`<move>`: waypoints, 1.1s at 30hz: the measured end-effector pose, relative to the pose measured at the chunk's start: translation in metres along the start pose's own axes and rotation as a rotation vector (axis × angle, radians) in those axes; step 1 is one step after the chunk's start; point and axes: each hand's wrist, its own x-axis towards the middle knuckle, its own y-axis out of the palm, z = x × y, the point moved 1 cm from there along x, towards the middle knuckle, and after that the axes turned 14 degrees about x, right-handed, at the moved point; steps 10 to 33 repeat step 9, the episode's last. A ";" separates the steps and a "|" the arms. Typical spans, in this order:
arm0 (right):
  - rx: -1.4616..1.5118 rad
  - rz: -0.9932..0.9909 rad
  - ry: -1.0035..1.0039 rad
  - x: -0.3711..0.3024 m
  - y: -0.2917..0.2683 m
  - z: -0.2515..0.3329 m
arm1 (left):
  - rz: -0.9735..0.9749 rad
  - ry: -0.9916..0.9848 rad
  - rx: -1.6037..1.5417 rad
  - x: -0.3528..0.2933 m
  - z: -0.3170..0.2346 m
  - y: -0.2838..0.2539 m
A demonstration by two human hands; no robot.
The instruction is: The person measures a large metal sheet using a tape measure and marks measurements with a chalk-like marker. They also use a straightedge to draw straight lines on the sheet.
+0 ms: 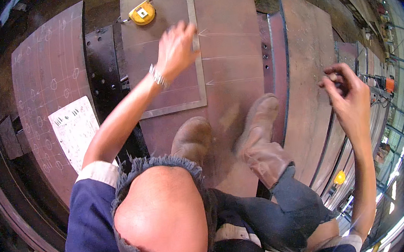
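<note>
A torn trouser knee (164,213) fills the lower centre and hides the lap, and past it two brown boots (228,138) stand on a rusty steel plate (227,39). At right of the frame the right hand (349,96) pinches its grip on something small, too hidden by the fingers to name. At upper centre the left hand (174,50), grip spread wide and holding nothing, presses a metal square (198,52) onto the plate, just short of a yellow tape measure (142,13).
</note>
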 end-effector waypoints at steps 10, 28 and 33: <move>-0.037 0.094 0.000 -0.026 0.023 -0.068 | 0.414 0.154 0.276 -0.156 -0.026 0.021; -0.037 0.094 0.000 -0.026 0.023 -0.068 | 0.414 0.154 0.276 -0.156 -0.026 0.021; -0.037 0.094 0.000 -0.026 0.023 -0.068 | 0.414 0.154 0.276 -0.156 -0.026 0.021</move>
